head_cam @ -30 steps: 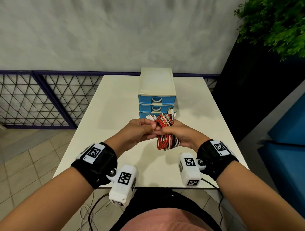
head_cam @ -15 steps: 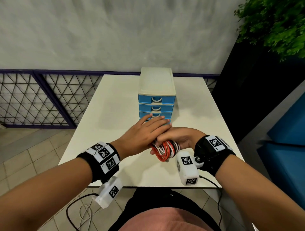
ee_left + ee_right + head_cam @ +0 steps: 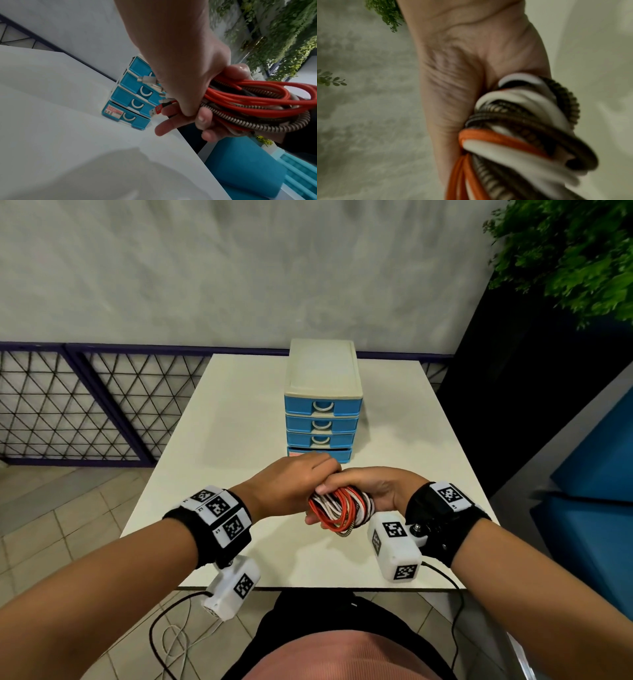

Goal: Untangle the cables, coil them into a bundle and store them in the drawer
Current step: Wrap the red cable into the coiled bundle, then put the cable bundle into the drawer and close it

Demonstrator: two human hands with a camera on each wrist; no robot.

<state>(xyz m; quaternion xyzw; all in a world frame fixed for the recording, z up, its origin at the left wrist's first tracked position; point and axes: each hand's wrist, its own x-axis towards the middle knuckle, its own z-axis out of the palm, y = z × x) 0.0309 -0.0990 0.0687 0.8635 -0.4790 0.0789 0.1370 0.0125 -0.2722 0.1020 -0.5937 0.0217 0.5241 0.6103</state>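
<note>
Since a sec ago we've lowered the cable bundle [image 3: 339, 510] from upright to lying sideways, loops facing us. Right hand [image 3: 375, 491] wraps it; left hand [image 3: 291, 486] clamps on top. Drawer unit [image 3: 322, 405] sits straight ahead, bottom drawer [image 3: 337, 454] slightly out; left hand's nearer.

Both hands meet above the near half of the white counter [image 3: 239, 412]. The right hand [image 3: 368, 491] grips a coiled bundle of cables [image 3: 339, 508], red, white and dark loops hanging below its curled fingers. The left hand [image 3: 291, 486] lies palm down against the bundle's left side, fingers reaching over the top toward the right hand. Just beyond them stands a small drawer unit [image 3: 322, 392] with a cream top and blue fronts; its bottom drawer [image 3: 320, 454] sits slightly forward of the three above.
</note>
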